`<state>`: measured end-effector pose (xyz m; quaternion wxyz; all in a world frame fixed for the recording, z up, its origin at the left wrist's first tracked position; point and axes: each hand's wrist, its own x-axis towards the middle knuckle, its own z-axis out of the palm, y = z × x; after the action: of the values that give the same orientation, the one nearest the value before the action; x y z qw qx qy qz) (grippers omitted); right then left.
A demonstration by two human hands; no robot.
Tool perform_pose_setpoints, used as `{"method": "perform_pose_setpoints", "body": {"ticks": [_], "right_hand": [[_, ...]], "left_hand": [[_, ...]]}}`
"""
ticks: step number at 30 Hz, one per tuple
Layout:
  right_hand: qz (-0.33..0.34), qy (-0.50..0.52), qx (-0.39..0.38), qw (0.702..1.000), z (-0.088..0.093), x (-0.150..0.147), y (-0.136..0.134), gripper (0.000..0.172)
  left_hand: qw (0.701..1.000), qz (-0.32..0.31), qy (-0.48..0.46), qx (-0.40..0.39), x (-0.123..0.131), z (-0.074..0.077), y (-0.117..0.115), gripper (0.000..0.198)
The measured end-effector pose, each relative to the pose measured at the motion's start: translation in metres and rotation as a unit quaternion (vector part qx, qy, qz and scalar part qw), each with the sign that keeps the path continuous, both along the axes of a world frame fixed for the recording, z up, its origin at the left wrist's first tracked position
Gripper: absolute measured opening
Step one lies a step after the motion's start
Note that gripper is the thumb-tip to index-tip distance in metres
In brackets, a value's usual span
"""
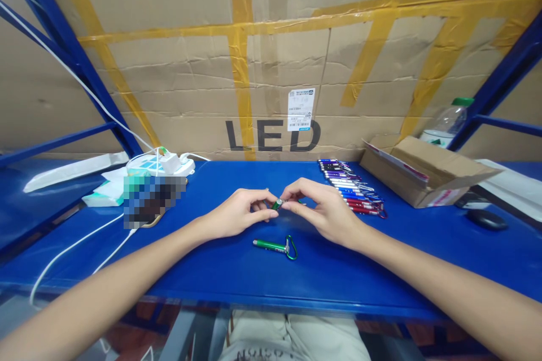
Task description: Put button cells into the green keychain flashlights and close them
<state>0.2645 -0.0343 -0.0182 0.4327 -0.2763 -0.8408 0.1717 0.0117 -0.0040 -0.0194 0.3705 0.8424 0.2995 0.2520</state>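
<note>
A small green keychain flashlight (pixel 277 203) is between my two hands, above the blue table. My left hand (pixel 237 213) is closed on its body with thumb and fingers. At its right end, my right hand (pixel 324 208) pinches with thumb and forefinger; the exact part between these fingertips is hidden. Just in front of my hands, a second green flashlight (pixel 270 245) lies on the table, its green carabiner clip (pixel 291 248) to the right. Beyond my right hand, several similar flashlights (pixel 351 193) in purple, black, silver, blue and red lie in a row with their clips.
An open cardboard box (pixel 417 180) stands at the back right, near a green-capped bottle (pixel 449 121) and a black mouse (pixel 486 219). To the left are a white power strip (pixel 182 166), a partly blurred phone (pixel 154 203) and cables. A large taped carton (pixel 190 84) walls off the back.
</note>
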Motion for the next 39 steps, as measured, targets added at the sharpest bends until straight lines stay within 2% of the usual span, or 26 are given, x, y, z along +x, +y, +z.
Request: {"method": "perform_pose_setpoints", "body": {"ticks": [5,11,17,26,33,36,39], "right_hand": [[-0.015,0.007,-0.019,1.000,-0.0027,0.0004,-0.0005,0.009],[0.007,0.024,-0.034,0.999,-0.0013,-0.0003,-0.0017,0.005],[0.015,0.028,-0.060,0.998,0.0016,-0.0011,-0.0013,0.009],[0.023,0.061,-0.104,0.992,-0.0003,-0.0010,0.0022,0.009],[0.036,0.110,-0.148,0.982,-0.0011,-0.0034,0.0036,0.015],[0.036,0.093,-0.122,0.988,-0.0010,-0.0031,0.0022,0.012],[0.024,0.055,-0.059,0.996,0.0001,-0.0029,-0.0007,0.009]], "left_hand": [[1.000,-0.005,-0.001,-0.005,-0.0003,-0.0016,-0.0005,0.028],[1.000,-0.012,-0.003,-0.017,0.0018,-0.0022,-0.0016,0.026],[1.000,-0.009,0.000,-0.011,0.0024,-0.0025,-0.0031,0.029],[1.000,0.021,-0.001,0.013,0.0030,-0.0009,-0.0041,0.029],[0.999,0.043,-0.012,0.014,0.0047,0.0019,-0.0053,0.034],[0.999,0.048,-0.021,0.011,0.0050,0.0013,-0.0054,0.034],[0.998,0.048,-0.030,0.004,0.0053,0.0001,-0.0045,0.035]]}}
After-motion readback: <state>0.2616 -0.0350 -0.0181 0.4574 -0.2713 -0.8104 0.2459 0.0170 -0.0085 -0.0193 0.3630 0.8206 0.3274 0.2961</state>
